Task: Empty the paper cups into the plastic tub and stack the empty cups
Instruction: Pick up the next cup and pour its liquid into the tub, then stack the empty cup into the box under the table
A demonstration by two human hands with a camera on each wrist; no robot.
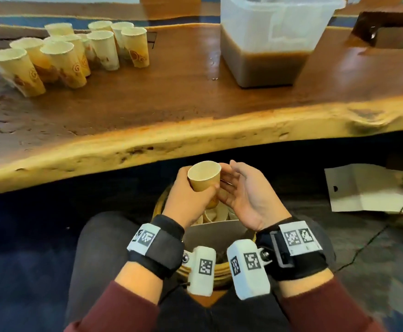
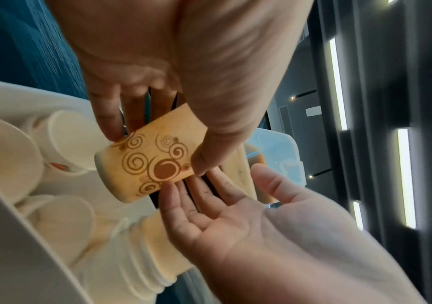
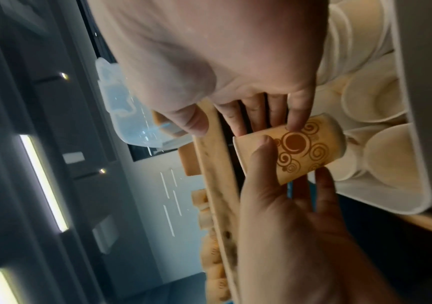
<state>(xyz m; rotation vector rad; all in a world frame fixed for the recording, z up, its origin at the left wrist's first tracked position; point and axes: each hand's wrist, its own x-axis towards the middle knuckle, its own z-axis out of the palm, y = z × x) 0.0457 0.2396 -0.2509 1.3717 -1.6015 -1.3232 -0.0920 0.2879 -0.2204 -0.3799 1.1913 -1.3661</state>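
My left hand [image 1: 192, 197] grips an empty tan paper cup [image 1: 204, 179] with brown swirls [image 2: 150, 162], held below the table's front edge over my lap. My right hand [image 1: 243, 190] is open, palm up, its straight fingers [image 2: 204, 197] touching the cup's side. Under the hands a white box [image 2: 15, 257] holds stacks of empty cups [image 2: 134, 246], also visible in the right wrist view [image 3: 381, 156]. The clear plastic tub [image 1: 267, 32], partly filled with brown liquid, stands on the table at the far right. Several upright paper cups [image 1: 71, 51] cluster at the far left.
The wooden table [image 1: 171, 111] has a thick live edge close above my hands. A dark box [image 1: 392, 27] sits at the back right. A flattened white paper bag [image 1: 368, 188] and a cable lie on the floor to the right. My knees flank the white box.
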